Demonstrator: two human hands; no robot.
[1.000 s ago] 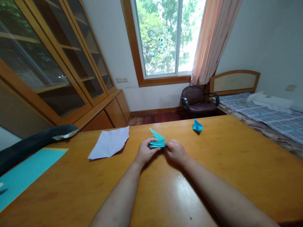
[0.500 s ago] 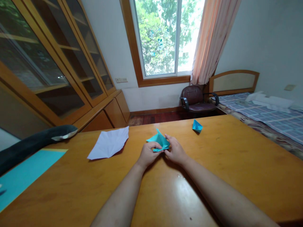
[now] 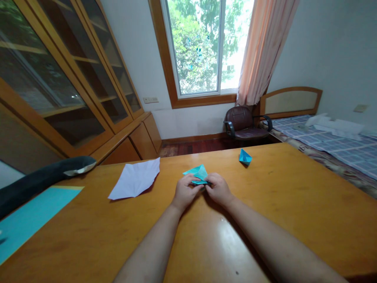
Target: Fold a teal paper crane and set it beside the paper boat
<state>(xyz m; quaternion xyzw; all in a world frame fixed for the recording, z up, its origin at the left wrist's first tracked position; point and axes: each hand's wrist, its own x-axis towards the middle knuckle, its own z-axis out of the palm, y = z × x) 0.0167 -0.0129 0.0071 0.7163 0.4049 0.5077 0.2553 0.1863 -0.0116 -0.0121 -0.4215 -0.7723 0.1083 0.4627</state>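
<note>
A folded piece of turquoise paper [image 3: 199, 171] is held between my two hands, a little above the middle of the wooden table [image 3: 123, 236]. My left hand [image 3: 186, 191] is closed on its left lower edge, thumb toward me. At the right lower corner, my right hand [image 3: 218, 188] pinches the same paper, with fingertips partly hidden. The fingertips of both hands are close together near the lower fold. Beyond my right hand, a small blue folded paper piece [image 3: 245, 157] stands by itself on the table.
Left of my hands lies a creased white paper sheet [image 3: 135, 179]. Farther left are turquoise sheets [image 3: 38, 218] and a dark stuffed toy [image 3: 44, 177]. Past the table's far edge stand a brown armchair [image 3: 243, 122], a bed [image 3: 332, 145] and a glass-door cabinet [image 3: 88, 74].
The turquoise paper's raised upper point has come down, so the piece looks flatter and lower. My fingers have shifted along its lower edge; the other papers stay put.
</note>
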